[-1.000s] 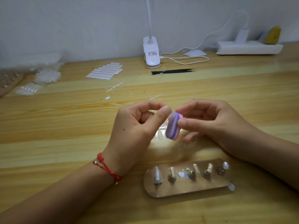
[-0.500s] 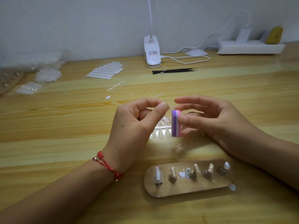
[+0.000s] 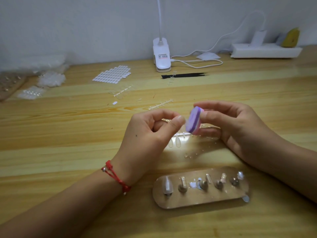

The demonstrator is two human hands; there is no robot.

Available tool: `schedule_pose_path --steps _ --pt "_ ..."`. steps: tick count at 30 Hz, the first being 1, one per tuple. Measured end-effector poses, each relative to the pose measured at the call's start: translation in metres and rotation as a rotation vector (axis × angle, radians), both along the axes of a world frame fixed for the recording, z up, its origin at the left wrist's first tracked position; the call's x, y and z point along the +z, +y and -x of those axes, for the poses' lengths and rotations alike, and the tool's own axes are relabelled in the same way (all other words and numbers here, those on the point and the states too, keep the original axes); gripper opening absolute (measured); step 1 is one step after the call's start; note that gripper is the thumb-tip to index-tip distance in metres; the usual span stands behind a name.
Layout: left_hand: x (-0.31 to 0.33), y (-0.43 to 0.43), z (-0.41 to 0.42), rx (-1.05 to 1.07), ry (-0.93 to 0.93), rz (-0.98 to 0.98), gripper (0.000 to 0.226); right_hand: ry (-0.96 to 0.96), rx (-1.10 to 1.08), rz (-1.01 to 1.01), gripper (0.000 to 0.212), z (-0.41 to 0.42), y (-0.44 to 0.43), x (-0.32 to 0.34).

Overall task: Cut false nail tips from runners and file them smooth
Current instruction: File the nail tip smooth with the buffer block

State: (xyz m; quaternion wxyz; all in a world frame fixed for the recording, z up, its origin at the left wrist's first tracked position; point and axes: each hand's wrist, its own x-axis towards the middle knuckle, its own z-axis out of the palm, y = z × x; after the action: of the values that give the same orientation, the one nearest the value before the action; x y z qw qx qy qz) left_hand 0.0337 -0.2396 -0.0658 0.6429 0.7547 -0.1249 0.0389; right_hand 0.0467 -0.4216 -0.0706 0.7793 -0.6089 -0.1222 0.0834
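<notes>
My right hand pinches a small purple and pink buffer block between thumb and fingers, tilted with its purple face toward my left hand. My left hand has thumb and forefinger pinched together right against the block; the clear nail tip between them is too small to make out. Below the hands a runner with clear nail tips lies on the wooden table, with cut runner bits near it.
A brown holder board with several nail stands lies near the front edge. Empty runners, a white sticker sheet, black tweezers, bags of tips, a clip lamp and a power strip sit farther back.
The buffer block has tilted from upright to slanted and shifted up against my left fingertips. Both hands stay in about the same place.
</notes>
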Motion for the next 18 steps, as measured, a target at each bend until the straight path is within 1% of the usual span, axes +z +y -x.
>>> schedule_pose_path --steps 2,3,6,7,10,14,18 --pt "-0.0001 0.0002 -0.0002 0.012 -0.009 0.003 0.011 -0.032 0.065 0.096 0.027 0.0027 0.0019 0.0010" --pt "-0.0004 0.0001 -0.0001 0.006 -0.007 -0.001 0.011 -0.039 0.065 0.107 0.027 0.0029 0.0028 0.0014" --pt "-0.0004 -0.0006 0.0006 -0.022 0.006 0.002 0.011 0.005 -0.034 -0.012 0.026 -0.0015 -0.0002 0.0004" --pt "0.0000 -0.0004 0.0009 -0.013 0.001 0.014 0.011 0.009 -0.028 -0.018 0.026 -0.0011 -0.0004 0.0006" --pt "0.0004 0.0005 0.0007 0.012 -0.022 0.018 0.010 -0.039 0.060 0.084 0.025 0.0029 0.0031 0.0007" --pt "-0.0009 -0.0005 0.0018 -0.027 -0.009 0.004 0.010 0.019 -0.058 -0.059 0.024 -0.0025 0.0003 -0.0006" --pt "-0.0012 0.0005 -0.0002 0.015 -0.014 0.020 0.011 -0.056 0.052 0.080 0.025 0.0025 0.0035 -0.0005"
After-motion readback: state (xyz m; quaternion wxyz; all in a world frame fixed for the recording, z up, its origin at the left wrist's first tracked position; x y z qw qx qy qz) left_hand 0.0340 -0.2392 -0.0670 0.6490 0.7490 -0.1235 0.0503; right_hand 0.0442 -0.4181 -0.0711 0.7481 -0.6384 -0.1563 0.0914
